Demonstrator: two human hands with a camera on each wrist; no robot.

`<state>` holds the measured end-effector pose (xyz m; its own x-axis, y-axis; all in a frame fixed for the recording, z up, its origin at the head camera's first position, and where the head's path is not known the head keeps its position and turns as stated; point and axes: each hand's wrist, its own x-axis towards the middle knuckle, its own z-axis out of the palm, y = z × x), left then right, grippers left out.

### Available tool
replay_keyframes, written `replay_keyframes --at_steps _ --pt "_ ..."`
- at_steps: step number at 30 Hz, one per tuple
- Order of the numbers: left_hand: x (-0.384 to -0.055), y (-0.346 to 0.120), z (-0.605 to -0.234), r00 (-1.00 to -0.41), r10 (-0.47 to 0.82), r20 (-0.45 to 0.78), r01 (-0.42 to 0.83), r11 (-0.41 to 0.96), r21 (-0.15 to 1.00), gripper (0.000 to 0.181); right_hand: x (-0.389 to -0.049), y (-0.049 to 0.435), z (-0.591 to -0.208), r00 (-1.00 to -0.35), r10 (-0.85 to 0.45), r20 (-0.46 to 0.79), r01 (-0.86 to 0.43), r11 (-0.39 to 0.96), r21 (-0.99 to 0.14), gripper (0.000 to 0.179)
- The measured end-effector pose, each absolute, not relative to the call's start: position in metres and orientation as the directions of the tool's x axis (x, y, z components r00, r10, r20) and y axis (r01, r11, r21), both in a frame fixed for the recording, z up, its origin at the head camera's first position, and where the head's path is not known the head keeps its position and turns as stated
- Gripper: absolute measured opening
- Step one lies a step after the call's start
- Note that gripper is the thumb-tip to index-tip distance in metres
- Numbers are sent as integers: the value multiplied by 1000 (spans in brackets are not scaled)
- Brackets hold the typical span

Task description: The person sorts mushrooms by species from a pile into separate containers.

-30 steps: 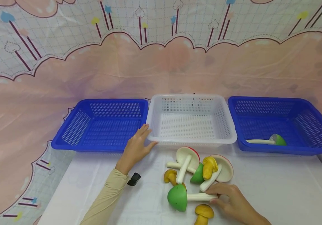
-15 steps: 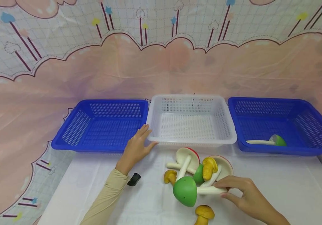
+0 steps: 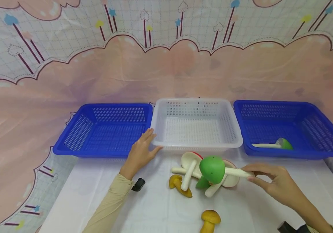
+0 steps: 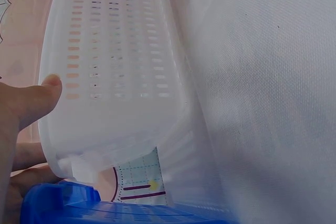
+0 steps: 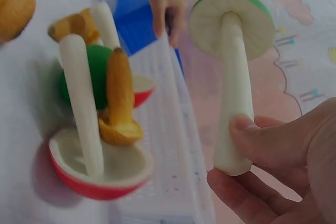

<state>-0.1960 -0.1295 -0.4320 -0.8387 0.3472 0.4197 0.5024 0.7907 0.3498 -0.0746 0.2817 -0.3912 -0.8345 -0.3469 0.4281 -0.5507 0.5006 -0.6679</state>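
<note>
My right hand (image 3: 277, 184) pinches the white stem end of a green-capped toy mushroom (image 3: 212, 170), held above the pile with its cap pointing left. In the right wrist view, the thumb and fingers lie around the lower stem (image 5: 236, 108). Beneath are red-capped mushrooms (image 3: 187, 171), another green cap (image 3: 202, 183) and a yellow-brown mushroom (image 3: 181, 186). A second yellow mushroom (image 5: 122, 98), mostly hidden in the head view, leans there too. My left hand (image 3: 140, 153) rests at the near-left corner of the white basket (image 3: 197, 144), fingers extended and thumb apart.
A blue basket (image 3: 96, 152) stands left of the white one. The right blue basket (image 3: 300, 153) contains a green-capped mushroom (image 3: 284, 144). One yellow mushroom (image 3: 210, 220) stands near the front. A black strap piece (image 3: 138, 184) shows by the left wrist.
My right hand has lifted the green-capped mushroom off the table and carried it up and to the right, over the pile. The left hand has stayed at the white basket's corner.
</note>
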Motion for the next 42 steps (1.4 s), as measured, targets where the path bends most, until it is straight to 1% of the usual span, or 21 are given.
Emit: replay_keyframes --at_steps 4,10,17,21,27,31,36,42 --pt "-198 -130 -429 -851 335 405 485 797 360 57 -83 294 -382 -863 -296 410 -506 521 -688 39" --pt "-197 -130 -430 -860 339 381 476 803 360 57 -89 310 -374 -861 -271 431 -508 525 -683 39" --pt "-198 -130 -432 -857 340 388 481 799 361 56 -95 326 -371 -889 -223 400 -454 552 -700 36" --pt "-198 -130 -433 -854 338 395 483 797 363 56 -100 334 -370 -891 -205 406 -446 570 -690 36" --pt "-197 -130 -432 -853 342 394 486 797 359 56 -106 346 -367 -884 -195 426 -449 610 -652 37" --pt "-197 -130 -432 -853 344 392 486 799 355 56 -109 355 -364 -884 -206 421 -445 651 -616 34" --pt "-198 -130 -434 -851 347 395 488 800 349 56 -113 365 -359 -900 -190 393 -407 689 -600 27" --pt "-198 -130 -434 -851 346 395 488 800 349 56 -118 376 -355 -921 -147 362 -341 756 -560 24"
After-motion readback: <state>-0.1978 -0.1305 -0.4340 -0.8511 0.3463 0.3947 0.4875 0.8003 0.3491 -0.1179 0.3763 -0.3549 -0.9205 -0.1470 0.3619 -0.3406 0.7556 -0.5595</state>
